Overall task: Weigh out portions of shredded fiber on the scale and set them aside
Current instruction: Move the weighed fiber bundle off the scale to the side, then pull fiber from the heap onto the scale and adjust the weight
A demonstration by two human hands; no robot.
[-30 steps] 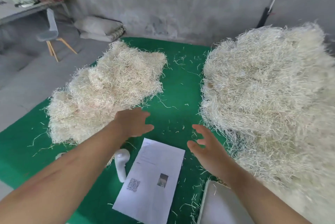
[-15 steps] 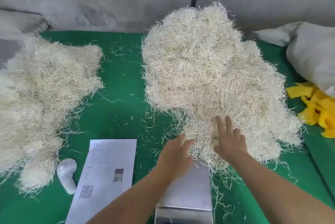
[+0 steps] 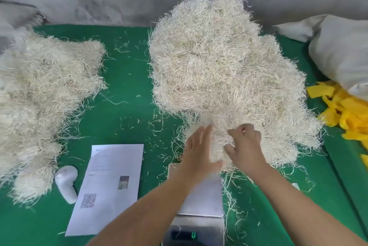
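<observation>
At the scale (image 3: 201,196) on the green table (image 3: 127,94), both my hands work the near edge of the big fiber pile (image 3: 223,66), which rises just beyond the scale's steel platform and spills over its far edge. My left hand (image 3: 199,150) lies flat against the left side of a clump (image 3: 218,142) at that edge, fingers straight and together, pressing it rather than closing on it. My right hand (image 3: 246,146) sits just right of the same clump, fingers curled down into the strands, its grip closed on a tuft of fiber. The clump stands between the two hands, directly above the platform's far end. The scale's display (image 3: 184,234) glows green at its near end; the reading is too blurred to make out. Left of the scale lies a printed sheet (image 3: 111,186) with a QR code, then a white handheld device (image 3: 66,184), and beyond them a second fiber pile (image 3: 39,96). Far right of the scale lie yellow strips (image 3: 346,110) and a pale sack (image 3: 342,50).
</observation>
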